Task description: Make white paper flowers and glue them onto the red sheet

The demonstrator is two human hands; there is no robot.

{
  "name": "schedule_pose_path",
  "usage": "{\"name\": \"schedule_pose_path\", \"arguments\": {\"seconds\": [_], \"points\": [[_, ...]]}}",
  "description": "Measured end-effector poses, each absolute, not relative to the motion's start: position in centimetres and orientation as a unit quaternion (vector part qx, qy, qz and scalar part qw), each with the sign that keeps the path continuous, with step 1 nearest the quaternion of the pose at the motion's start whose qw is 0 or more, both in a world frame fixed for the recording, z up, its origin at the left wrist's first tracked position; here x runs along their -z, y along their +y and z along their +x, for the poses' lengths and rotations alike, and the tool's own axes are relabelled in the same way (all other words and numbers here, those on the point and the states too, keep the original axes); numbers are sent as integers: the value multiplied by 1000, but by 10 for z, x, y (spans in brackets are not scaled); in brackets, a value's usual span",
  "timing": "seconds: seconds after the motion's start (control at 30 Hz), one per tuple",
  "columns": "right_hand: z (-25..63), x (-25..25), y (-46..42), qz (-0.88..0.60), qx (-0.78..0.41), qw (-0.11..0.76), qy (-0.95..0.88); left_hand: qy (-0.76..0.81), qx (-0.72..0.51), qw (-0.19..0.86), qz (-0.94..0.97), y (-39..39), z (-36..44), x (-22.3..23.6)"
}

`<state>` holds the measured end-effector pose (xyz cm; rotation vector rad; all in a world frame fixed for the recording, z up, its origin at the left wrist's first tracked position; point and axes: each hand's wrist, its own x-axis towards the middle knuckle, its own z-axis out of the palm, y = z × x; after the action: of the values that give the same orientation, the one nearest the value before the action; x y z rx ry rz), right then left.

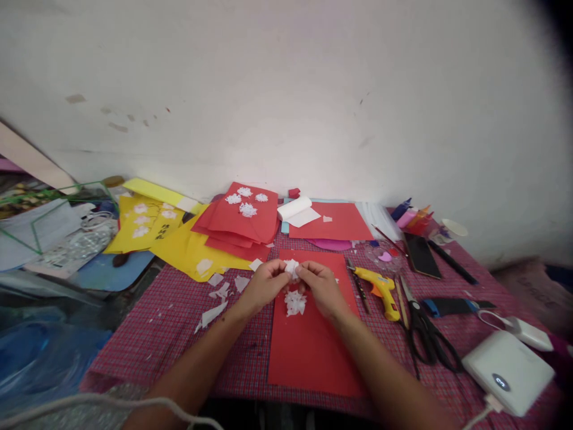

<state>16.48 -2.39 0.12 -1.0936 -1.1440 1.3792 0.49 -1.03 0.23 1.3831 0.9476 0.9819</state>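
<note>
Between the fingertips of my left hand (270,282) and my right hand (320,285) is a small white paper flower (292,269). Both hands pinch it from opposite sides, above a red paper sheet (308,358) on the table. Just below the fingers, a second crumpled white paper flower (295,303) lies on that sheet. White paper scraps (213,314) are scattered to the left of my left hand. To the right of my right hand rests a yellow glue gun (378,286).
Red papers (264,224) with several white flowers, yellow paper (192,254) and a white paper roll (296,209) lie toward the wall (286,107). Black scissors (427,334), a blue cutter (452,306), a phone (422,255) and a white power bank (509,370) are at right.
</note>
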Motion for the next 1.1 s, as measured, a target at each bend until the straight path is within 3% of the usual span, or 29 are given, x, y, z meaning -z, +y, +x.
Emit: {"name": "schedule_pose_path", "arguments": {"seconds": [0.37, 0.7, 0.9, 1.1], "points": [[164, -4, -23, -448, -605, 517, -407, 402, -437, 553, 585, -11, 2, -7], [174, -6, -19, -453, -562, 552, -417, 411, -443, 536, 589, -10, -2, -10], [188, -11, -13, -523, -363, 552, -539, 435, -466, 506, 581, -4, -8, -13], [180, 2, -12, -523, -102, 443, -721, 503, -447, 390, 629, 2, -8, -6]]}}
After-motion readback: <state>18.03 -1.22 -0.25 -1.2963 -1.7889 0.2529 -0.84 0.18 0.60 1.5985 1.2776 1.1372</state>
